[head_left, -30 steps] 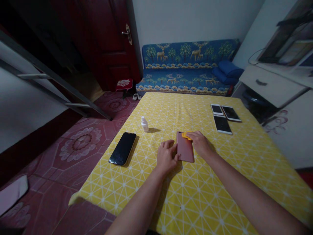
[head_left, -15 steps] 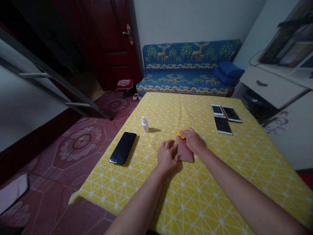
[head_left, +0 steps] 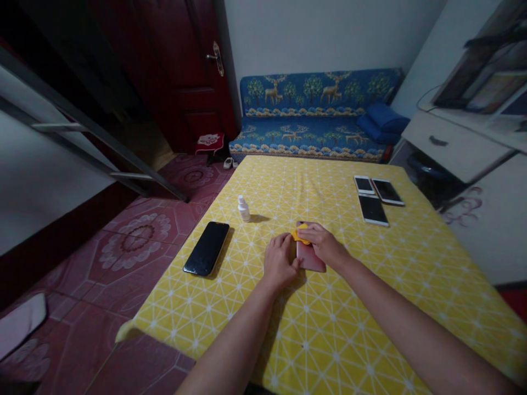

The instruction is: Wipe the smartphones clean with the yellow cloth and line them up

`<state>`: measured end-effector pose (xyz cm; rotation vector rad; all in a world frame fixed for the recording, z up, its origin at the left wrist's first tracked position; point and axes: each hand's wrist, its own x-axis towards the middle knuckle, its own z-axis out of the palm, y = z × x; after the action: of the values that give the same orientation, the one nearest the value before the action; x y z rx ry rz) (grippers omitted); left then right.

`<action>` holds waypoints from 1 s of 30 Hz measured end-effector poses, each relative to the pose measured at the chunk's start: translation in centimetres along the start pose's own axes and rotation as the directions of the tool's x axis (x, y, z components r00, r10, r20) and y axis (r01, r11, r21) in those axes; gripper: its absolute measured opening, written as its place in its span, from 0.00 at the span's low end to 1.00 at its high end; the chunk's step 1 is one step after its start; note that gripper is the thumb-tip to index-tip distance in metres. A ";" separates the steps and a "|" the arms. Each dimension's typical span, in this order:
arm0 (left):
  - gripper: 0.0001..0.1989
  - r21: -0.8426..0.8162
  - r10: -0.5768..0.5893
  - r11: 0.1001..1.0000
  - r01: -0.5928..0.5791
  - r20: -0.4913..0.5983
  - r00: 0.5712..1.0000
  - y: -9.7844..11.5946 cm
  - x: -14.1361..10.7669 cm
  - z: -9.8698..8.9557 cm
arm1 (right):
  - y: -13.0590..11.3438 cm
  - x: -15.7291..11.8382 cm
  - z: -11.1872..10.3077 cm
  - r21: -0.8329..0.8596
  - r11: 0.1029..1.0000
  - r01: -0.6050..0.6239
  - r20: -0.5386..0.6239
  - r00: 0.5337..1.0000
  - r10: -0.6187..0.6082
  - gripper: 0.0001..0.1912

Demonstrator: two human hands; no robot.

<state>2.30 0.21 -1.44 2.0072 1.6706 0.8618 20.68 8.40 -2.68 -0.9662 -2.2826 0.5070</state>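
The right hand (head_left: 323,245) pinches a yellow cloth (head_left: 302,234) on the pink phone (head_left: 310,260); the left hand (head_left: 280,263), unclosed, touches the phone's left edge.

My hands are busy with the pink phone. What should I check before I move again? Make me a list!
1. Yellow cloth in your right hand: ok, it lies against the phone's back.
2. Pink phone steadied: ok, your left hand is at its left edge.
3. Pink phone's screen: cannot tell, it faces down.
4. Bottle upright: ok, standing apart from both hands.
5. Bottle's cap tight: cannot tell from here.
6. Black phone out of the way: ok, lying left of your left hand.
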 end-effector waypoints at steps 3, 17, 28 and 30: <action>0.31 -0.010 -0.001 1.000 0.001 0.000 1.000 -0.1 0.0 0.1 | -0.7 -0.3 0.1 -0.009 1.000 0.028 0.009 1.000 -0.027 0.24; 0.34 -0.050 0.050 0.998 -0.050 0.013 0.999 -0.8 0.0 0.1 | -3.0 -2.1 0.0 -0.010 0.984 0.179 0.024 0.984 -0.179 0.14; 0.33 -0.218 0.098 0.973 -0.079 0.075 0.992 -1.2 0.6 -0.7 | -3.8 -2.4 0.0 -0.016 0.987 0.161 0.040 0.986 -0.161 0.12; 0.33 -0.221 0.116 0.971 -0.096 0.081 0.990 -1.1 0.7 -0.7 | -4.0 -2.5 0.0 -0.014 0.986 0.169 0.040 0.985 -0.168 0.12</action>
<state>1.07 1.06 -1.53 1.9684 1.3658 0.9282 20.06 3.90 -1.40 -0.7681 -2.3809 0.4377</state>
